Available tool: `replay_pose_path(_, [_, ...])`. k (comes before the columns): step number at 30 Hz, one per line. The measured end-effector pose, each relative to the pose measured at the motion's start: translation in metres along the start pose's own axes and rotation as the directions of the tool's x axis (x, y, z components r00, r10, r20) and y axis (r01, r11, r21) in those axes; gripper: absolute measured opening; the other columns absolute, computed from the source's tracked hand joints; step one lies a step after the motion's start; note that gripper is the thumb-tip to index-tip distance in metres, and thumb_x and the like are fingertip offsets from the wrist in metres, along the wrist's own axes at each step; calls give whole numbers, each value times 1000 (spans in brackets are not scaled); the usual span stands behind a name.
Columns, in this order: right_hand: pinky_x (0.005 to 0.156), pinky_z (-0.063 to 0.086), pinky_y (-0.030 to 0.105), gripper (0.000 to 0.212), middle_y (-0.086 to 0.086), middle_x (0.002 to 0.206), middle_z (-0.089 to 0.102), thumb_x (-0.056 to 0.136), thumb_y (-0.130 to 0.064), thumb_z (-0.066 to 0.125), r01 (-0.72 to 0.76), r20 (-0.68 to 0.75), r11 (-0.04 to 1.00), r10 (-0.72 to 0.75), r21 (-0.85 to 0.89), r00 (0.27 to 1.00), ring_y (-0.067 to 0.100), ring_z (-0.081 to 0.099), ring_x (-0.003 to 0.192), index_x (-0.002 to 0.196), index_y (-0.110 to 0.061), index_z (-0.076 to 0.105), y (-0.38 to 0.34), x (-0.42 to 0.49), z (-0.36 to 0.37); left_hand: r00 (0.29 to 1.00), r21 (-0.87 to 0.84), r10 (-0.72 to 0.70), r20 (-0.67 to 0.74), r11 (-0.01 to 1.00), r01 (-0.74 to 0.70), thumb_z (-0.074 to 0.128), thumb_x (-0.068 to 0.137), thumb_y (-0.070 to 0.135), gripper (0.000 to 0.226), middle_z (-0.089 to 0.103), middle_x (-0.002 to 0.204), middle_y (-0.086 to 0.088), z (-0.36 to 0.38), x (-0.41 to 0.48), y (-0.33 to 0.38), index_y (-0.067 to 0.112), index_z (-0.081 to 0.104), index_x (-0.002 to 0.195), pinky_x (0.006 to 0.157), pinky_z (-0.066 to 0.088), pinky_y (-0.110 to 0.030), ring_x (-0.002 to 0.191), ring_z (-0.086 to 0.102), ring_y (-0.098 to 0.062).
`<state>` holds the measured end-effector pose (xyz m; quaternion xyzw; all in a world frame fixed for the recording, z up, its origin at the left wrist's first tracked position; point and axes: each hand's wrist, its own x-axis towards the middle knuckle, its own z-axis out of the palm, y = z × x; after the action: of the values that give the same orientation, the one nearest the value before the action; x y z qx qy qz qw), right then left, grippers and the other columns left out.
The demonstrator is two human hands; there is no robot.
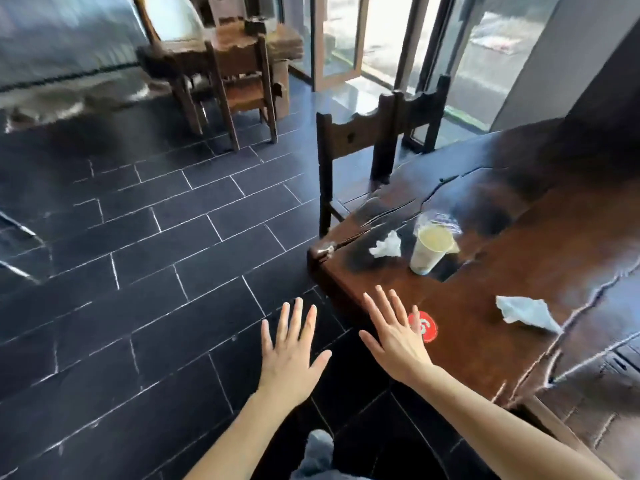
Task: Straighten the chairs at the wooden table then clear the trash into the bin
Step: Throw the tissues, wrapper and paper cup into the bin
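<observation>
A dark wooden table [512, 306] fills the right side. On it stand a plastic cup [431, 249] with pale drink, a crumpled white tissue [386, 245] to its left, a second white tissue [524, 311] nearer me, and a round red sticker [424, 327]. A wooden chair [360, 147] stands at the table's far end, and another chair back [424, 109] shows behind it. My left hand [291, 355] hovers flat over the floor, fingers spread, holding nothing. My right hand [394, 334] is spread over the table's near edge, partly covering the sticker.
Dark tiled floor [138, 254] spreads to the left. A second wooden table with a chair [242, 74] stands at the back, in front of glass doors [346, 39]. A grey slipper [317, 452] shows at the bottom edge.
</observation>
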<state>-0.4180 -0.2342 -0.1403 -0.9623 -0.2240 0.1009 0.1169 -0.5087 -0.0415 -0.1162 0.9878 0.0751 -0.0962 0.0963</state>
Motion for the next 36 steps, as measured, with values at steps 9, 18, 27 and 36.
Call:
replay_pose_path(9, [115,-6,55,69,-8,158,-16,88,-61,11,-412,-48,908,415,73,908,15,-22,143,151,-34,-1,83,1,-20,906,78,422,22,903,-423,6,77,65,84,-10,158,-5,-10,149,64,20,-9,148,109,-11,-52,143,-15,-21])
replay_pose_path(18, [116,-6,53,64,-6,160,-13,97,-49,33,-740,-45,651,755,169,654,18,-15,146,151,-34,0,149,19,-38,615,54,775,145,615,-787,10,86,63,76,-25,155,0,-9,247,184,29,-30,141,113,-19,-48,143,-20,-23])
replay_pose_path(27, [116,-2,52,65,-3,160,-9,98,-50,33,-883,18,405,907,237,421,19,-12,147,151,-31,0,190,50,-36,323,-51,903,284,350,-935,24,88,57,72,-11,158,0,10,304,247,29,-8,146,115,-5,-51,144,-15,-22])
replay_pose_path(36, [116,10,52,64,0,161,0,97,-47,39,-892,90,357,915,278,394,24,-2,148,150,-32,7,243,48,-27,395,-82,832,389,459,-885,33,94,53,74,-18,157,1,21,331,291,25,-9,149,117,-10,-46,142,-22,-17])
